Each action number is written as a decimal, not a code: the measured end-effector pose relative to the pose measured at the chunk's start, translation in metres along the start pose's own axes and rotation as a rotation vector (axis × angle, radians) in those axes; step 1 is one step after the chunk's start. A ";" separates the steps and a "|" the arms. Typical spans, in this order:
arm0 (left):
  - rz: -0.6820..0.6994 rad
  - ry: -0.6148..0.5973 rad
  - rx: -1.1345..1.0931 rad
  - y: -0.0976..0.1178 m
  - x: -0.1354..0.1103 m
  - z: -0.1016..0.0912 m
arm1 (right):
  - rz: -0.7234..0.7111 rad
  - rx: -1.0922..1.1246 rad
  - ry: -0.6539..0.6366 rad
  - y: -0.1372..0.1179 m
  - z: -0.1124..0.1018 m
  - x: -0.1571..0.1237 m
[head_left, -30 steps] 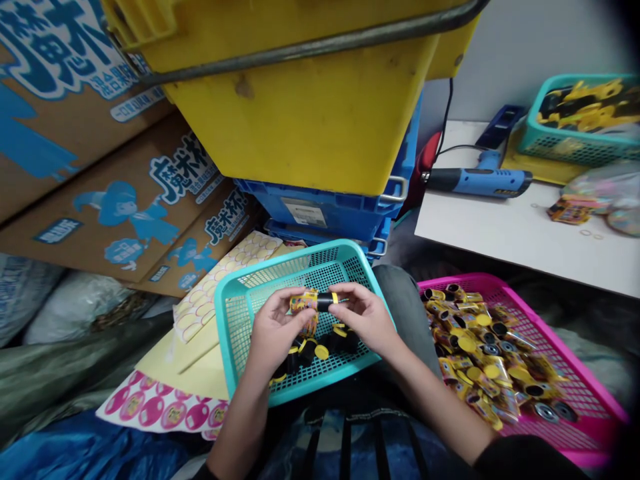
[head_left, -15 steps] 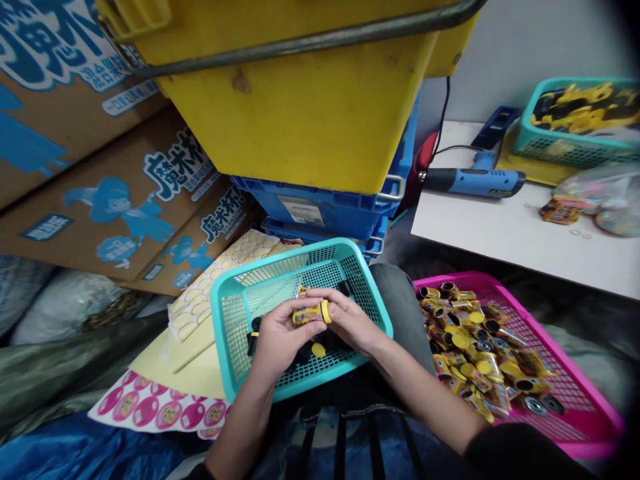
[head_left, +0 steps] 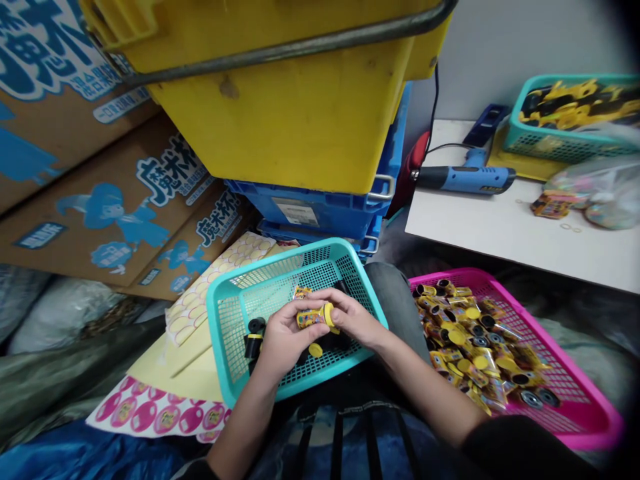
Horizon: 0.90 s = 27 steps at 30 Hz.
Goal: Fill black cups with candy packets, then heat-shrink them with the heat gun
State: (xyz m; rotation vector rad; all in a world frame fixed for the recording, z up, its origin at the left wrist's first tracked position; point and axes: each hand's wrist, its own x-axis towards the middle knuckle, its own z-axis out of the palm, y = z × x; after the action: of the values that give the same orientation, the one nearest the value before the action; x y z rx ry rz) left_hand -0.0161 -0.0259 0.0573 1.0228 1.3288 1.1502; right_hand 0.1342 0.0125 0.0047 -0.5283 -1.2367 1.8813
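the mesh basket rests on the person's lap, with both hands over it: left hand and right hand meet on a small tube. loose caps lie in the basket (left of the hands). a second basket of tubes sits to the right, sticker sheets to the left. stacked crates stand behind; a power tool lies on the table beyond.

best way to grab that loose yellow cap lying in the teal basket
Pinch the yellow cap by its rim, coming straight down from above. It lies flat on the mesh floor of the teal basket, a thin disc just under the hands, so only its edge gives a hold. The black pieces beside it probably crowd a sideways approach.
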 end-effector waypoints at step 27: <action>0.339 -0.069 0.580 0.004 -0.002 0.043 | 0.008 -0.070 0.181 -0.009 -0.020 -0.048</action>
State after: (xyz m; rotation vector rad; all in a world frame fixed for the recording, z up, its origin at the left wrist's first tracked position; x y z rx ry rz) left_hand 0.0268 -0.0239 0.0623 1.7453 1.5087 0.9721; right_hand 0.1798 -0.0129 -0.0001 -0.7258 -1.1850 1.7599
